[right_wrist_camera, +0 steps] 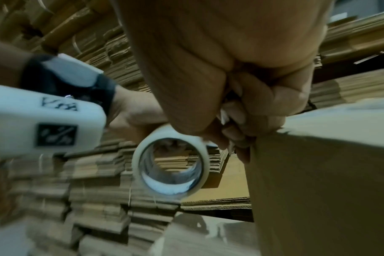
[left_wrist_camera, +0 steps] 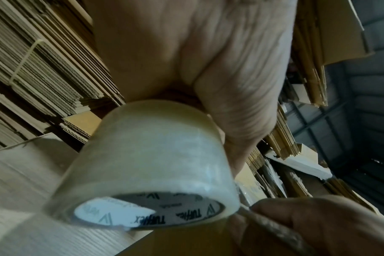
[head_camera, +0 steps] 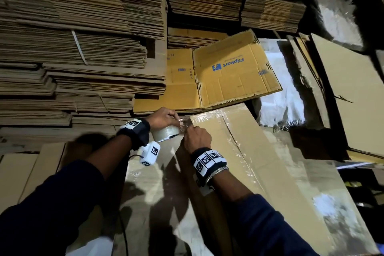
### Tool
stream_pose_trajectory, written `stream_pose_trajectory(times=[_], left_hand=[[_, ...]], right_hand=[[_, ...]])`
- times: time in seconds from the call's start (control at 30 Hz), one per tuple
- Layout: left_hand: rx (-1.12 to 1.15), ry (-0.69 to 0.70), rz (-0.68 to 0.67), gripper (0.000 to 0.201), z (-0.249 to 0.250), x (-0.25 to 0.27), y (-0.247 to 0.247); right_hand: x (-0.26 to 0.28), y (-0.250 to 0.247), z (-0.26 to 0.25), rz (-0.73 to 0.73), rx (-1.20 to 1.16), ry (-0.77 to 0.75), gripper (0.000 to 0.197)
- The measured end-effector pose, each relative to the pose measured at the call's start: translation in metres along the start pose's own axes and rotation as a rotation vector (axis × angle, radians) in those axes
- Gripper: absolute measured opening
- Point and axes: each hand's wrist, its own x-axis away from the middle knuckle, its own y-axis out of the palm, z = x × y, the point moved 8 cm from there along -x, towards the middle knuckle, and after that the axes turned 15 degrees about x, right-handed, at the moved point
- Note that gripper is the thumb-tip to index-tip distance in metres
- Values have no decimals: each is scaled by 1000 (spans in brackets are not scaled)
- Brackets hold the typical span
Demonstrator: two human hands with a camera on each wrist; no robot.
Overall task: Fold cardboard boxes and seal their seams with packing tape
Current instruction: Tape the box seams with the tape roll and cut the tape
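Observation:
A large brown cardboard box (head_camera: 259,162) lies in front of me, its top seam covered with shiny clear tape. At the box's far left corner my left hand (head_camera: 164,117) grips a roll of clear packing tape (head_camera: 166,132), also seen close up as the roll (left_wrist_camera: 147,166) and end-on as the roll (right_wrist_camera: 170,166). My right hand (head_camera: 196,138) is curled beside the roll and pinches the loose tape end (head_camera: 184,124) at the box corner. In the right wrist view the right hand (right_wrist_camera: 241,121) is fisted against the box edge (right_wrist_camera: 318,173).
Tall stacks of flattened cardboard (head_camera: 72,48) fill the left and back. A flattened yellow printed box (head_camera: 228,72) lies just beyond the hands. More flat sheets (head_camera: 349,93) lean at the right, with white plastic sacking (head_camera: 280,97) between. Flat cardboard (head_camera: 31,172) lies at the near left.

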Motion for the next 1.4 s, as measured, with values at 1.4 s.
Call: stream_pose_trajectory(times=[1.4], left_hand=[[530, 179, 794, 29, -27, 136, 23]], right_hand=[[-35, 14, 72, 17, -714, 61, 84]])
